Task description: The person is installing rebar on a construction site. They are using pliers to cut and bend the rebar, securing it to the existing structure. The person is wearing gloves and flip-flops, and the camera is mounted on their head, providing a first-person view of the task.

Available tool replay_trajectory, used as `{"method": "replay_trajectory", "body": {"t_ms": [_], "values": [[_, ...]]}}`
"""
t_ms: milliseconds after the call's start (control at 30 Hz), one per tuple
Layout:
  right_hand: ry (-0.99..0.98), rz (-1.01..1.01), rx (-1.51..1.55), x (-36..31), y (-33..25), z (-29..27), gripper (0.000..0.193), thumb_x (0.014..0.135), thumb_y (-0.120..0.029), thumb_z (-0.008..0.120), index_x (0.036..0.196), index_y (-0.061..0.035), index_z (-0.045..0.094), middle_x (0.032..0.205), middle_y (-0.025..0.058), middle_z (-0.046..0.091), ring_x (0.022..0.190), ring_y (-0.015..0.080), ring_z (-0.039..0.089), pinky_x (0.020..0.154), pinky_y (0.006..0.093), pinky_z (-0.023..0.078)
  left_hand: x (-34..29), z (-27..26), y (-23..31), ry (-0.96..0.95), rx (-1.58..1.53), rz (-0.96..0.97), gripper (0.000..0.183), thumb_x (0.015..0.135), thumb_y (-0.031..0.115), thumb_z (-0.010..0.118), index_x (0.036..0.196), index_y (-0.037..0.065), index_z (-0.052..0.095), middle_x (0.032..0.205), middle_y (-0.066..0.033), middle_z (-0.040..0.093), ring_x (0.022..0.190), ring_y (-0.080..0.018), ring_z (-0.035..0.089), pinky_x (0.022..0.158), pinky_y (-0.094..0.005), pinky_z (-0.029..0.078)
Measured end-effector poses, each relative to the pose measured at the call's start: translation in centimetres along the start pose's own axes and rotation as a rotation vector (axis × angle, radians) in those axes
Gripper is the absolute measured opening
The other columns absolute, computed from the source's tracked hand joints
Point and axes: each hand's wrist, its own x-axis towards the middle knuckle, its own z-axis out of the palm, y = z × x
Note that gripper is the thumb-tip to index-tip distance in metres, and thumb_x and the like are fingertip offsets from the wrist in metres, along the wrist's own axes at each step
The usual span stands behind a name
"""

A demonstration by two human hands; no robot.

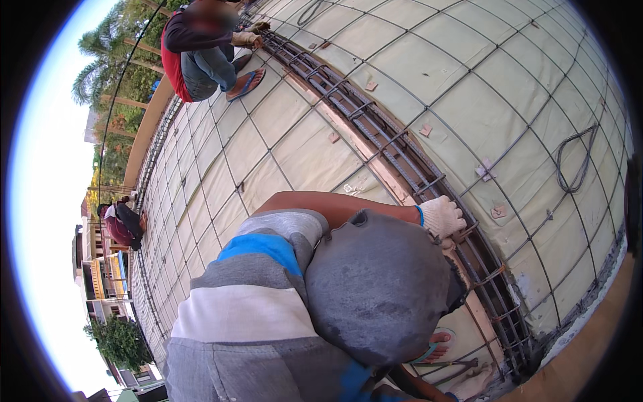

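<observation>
Grey cap (378, 288) hides the face beneath it; gloved hand (443, 218), above-right of cap, partly conceals rebar bundle (395, 151); striped shirt (248, 308), left of cap, cut by lower edge; squatting co-worker (201, 67), above-left of cap, head (209, 17) blurred.

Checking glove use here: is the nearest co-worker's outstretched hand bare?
No, a pale knitted glove covers it.

A: Those long bars (372, 130), what are they?
B: Metal, ribbed and mostly matt. The mesh (471, 70) is thin metal too.
A: And the sheet (305, 171) under it?
B: Looks like plastic film, creased, with a faint sheen.
A: The strip (481, 318)?
B: Wood, apparently. The edge (598, 295) looks like rough concrete.
A: Clothing?
B: Knitted cloth glove (441, 216), soft matt shirt (244, 311), smudged matt cap (378, 288).
</observation>
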Motion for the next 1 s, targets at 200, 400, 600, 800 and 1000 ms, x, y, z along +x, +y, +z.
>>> {"method": "replay_trajectory", "body": {"t_ms": [200, 400, 600, 800, 1000], "values": [[0.014, 0.115, 0.296, 3.7, -0.8, 3.8, 0.037, 0.116, -0.025, 0.051, 0.146, -0.0044, 0.056, 0.102, -0.0012, 0.064, 0.075, 0.0044, 0.053, 0.06, 0.0208, 0.043, 3.0, -4.1, -0.3, 0.063, -0.01, 0.024, 0.062, 0.085, 0.049, 0.079, 0.125, 0.004, 0.067, 0.111, -0.0193, 0.07, 0.111, -0.0389, 0.066, 0.095, -0.0487, 0.051], [-0.037, 0.085, -0.04, -1.4, -8.1, 6.0, 0.046, 0.11, -0.033, 0.063, 0.14, 0.0024, 0.065, 0.116, 0.0073, 0.071, 0.098, 0.0104, 0.067, 0.083, 0.0256, 0.056, 4.3, -0.6, -0.8, -0.097, -0.027, -0.043, 0.056, 0.093, 0.042, 0.077, 0.129, 0.001, 0.066, 0.119, -0.0223, 0.072, 0.11, -0.0433, 0.068, 0.096, -0.0525, 0.054], [0.082, 0.358, -0.514, -17.7, -8.2, -2.9, 0.052, 0.094, -0.033, 0.066, 0.135, -0.0017, 0.072, 0.117, 0.0108, 0.076, 0.11, 0.0207, 0.069, 0.098, 0.0334, 0.053, 4.1, -2.1, 3.3, -0.215, -0.03, -0.091, 0.052, 0.1, 0.044, 0.07, 0.125, -0.001, 0.068, 0.118, -0.0269, 0.073, 0.11, -0.0457, 0.069, 0.092, -0.0537, 0.053], [0.372, 0.752, -0.745, -35.0, -6.9, -9.8, 0.046, 0.088, -0.031, 0.067, 0.125, -0.0043, 0.075, 0.113, 0.015, 0.077, 0.103, 0.0257, 0.071, 0.094, 0.0391, 0.056, 4.0, -2.2, 2.2, -0.304, -0.023, 0.016, 0.051, 0.1, 0.044, 0.07, 0.124, -0.001, 0.068, 0.117, -0.0276, 0.073, 0.109, -0.0464, 0.069, 0.092, -0.0541, 0.054], [0.696, 0.78, -0.924, -46.5, 3.5, -11.3, 0.043, 0.097, -0.033, 0.06, 0.122, -0.0001, 0.071, 0.124, 0.0194, 0.077, 0.118, 0.0348, 0.073, 0.102, 0.0416, 0.055, 4.6, -2.5, 1.3, -0.376, -0.095, -0.021, 0.051, 0.1, 0.045, 0.071, 0.121, -0.002, 0.068, 0.116, -0.0298, 0.072, 0.108, -0.0481, 0.07, 0.09, -0.0559, 0.053]]}}
